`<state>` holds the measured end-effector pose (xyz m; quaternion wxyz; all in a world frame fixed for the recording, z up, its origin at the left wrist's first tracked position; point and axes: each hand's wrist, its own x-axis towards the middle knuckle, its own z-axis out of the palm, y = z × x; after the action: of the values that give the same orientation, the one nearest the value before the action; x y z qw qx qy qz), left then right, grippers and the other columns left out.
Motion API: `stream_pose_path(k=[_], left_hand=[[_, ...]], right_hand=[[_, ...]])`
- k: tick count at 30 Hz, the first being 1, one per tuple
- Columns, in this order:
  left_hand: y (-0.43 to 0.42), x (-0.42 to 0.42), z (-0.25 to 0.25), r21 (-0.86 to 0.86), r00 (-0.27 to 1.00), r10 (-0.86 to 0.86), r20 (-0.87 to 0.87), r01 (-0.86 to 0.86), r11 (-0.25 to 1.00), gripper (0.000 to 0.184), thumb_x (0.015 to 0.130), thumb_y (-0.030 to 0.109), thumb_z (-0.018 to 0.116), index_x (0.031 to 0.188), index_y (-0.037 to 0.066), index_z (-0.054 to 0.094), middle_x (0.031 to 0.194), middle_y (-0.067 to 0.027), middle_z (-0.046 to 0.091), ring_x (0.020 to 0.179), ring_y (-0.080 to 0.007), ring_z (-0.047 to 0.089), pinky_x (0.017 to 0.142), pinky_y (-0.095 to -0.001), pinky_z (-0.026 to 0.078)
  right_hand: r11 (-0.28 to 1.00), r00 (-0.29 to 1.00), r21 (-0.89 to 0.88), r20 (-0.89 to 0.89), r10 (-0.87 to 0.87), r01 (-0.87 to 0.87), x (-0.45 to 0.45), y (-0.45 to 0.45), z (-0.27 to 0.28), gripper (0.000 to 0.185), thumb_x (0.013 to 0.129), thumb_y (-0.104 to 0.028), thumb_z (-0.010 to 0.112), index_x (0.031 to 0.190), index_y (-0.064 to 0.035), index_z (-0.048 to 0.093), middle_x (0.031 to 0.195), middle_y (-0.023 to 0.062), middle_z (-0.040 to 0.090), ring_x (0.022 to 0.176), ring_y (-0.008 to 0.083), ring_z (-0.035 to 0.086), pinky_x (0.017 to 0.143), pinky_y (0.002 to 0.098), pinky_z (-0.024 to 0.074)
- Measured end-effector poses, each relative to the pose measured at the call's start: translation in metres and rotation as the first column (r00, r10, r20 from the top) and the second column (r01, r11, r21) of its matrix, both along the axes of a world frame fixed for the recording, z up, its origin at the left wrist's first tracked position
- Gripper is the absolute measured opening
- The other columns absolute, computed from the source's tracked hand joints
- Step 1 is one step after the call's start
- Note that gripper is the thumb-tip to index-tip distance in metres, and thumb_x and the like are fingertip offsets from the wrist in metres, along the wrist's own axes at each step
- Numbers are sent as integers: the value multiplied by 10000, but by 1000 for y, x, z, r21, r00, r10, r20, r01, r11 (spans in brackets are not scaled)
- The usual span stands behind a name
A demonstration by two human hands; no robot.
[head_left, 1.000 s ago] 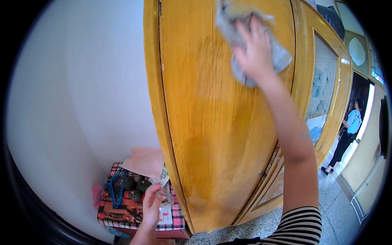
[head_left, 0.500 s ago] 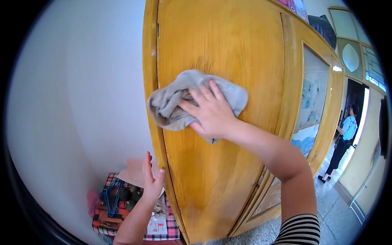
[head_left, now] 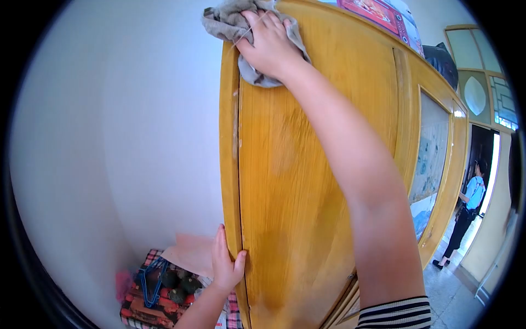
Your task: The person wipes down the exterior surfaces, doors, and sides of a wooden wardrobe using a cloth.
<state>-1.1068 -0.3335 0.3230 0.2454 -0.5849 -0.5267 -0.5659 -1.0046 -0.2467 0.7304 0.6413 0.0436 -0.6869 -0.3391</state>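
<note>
A grey cloth (head_left: pixel 268 79) lies bunched at the upper left corner of the yellow wooden cabinet (head_left: pixel 307 181). My right hand (head_left: pixel 271 46) presses on it with fingers bent into its folds, the arm stretched up across the cabinet side. Part of the cloth hangs past the corner in front of the wall. Lower down, my left hand (head_left: pixel 227 263) rests at the cabinet's left edge, its thumb on the wood and its fingers stretched upward, holding nothing. Damp-looking streaks show on the panel below the cloth.
Left of the cabinet stands a checked-cloth surface (head_left: pixel 153 255) with blue hangers (head_left: pixel 150 282), dark green round things (head_left: pixel 178 285) and papers. A printed box (head_left: pixel 378 16) and a black bag (head_left: pixel 441 63) sit on top. Another person (head_left: pixel 468 208) stands by the doorway at right.
My right hand has carried the cloth up from the middle of the panel to the top left corner. My left hand has come against the cabinet edge, and the view has shifted.
</note>
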Motion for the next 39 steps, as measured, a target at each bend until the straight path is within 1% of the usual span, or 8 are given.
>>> stream_pose_path(k=[9,12,14,17,21,27,33,39], left_hand=[[0,-2,-1,-30,1000,26,-11,-26,999,680,819,251,546,1307,-109,236,1324,-292,317,1220,-439,321,1012,-455,259],[1,-1,-1,-6,998,52,-29,-52,999,681,830,271,535,1302,-118,236,1316,-300,322,1210,-448,327,1008,-469,255],[2,-3,-1,5,998,35,-44,-35,999,679,833,272,532,1300,-120,235,1315,-305,320,1207,-449,329,1008,-472,254],[5,-6,-6,26,999,2,-47,-1,1000,678,836,270,530,1302,-120,230,1314,-311,317,1203,-451,331,1010,-477,251],[7,-3,-7,55,1000,-15,-26,16,998,679,837,254,533,1311,-113,214,1322,-310,311,1206,-447,331,1017,-478,246],[5,2,-1,79,994,-110,11,109,991,663,831,203,540,1315,-106,210,1334,-300,303,1203,-451,341,1007,-473,270],[5,3,-1,76,994,-111,21,109,991,677,822,180,549,1325,-100,193,1339,-313,287,1204,-458,337,998,-470,275],[-1,5,1,25,999,-44,19,44,999,690,818,176,553,1326,-105,179,1331,-339,272,1203,-467,332,996,-474,272]], right_hand=[[941,950,-217,231,-210,261,78,-13,34,506,856,-343,428,1259,-44,362,1321,203,373,1265,312,300,1020,397,285],[968,965,23,-92,-247,250,101,65,50,342,831,-319,469,1075,-113,592,1074,185,568,1085,325,484,936,411,342],[988,997,-137,-16,-73,71,126,81,50,385,823,-360,493,1095,-102,581,1133,170,560,1112,331,472,937,376,364],[936,985,-348,-171,-15,-47,155,124,41,543,764,-434,550,1195,-109,493,1282,145,449,1204,301,388,996,395,270],[847,793,-390,-349,-499,361,161,138,55,644,790,-528,485,1288,-122,432,1334,106,421,1241,240,377,997,337,325],[825,791,-565,-493,-363,26,114,92,68,767,745,-586,448,1379,-202,254,1436,58,249,1339,221,179,1061,458,137],[910,859,-232,-313,-406,345,17,42,91,615,798,-450,411,1330,-147,354,1412,106,286,1313,262,237,1061,440,179],[977,964,-85,-166,-207,195,-38,-6,83,540,816,-307,404,1298,-66,382,1380,143,324,1297,278,262,1052,448,211]])
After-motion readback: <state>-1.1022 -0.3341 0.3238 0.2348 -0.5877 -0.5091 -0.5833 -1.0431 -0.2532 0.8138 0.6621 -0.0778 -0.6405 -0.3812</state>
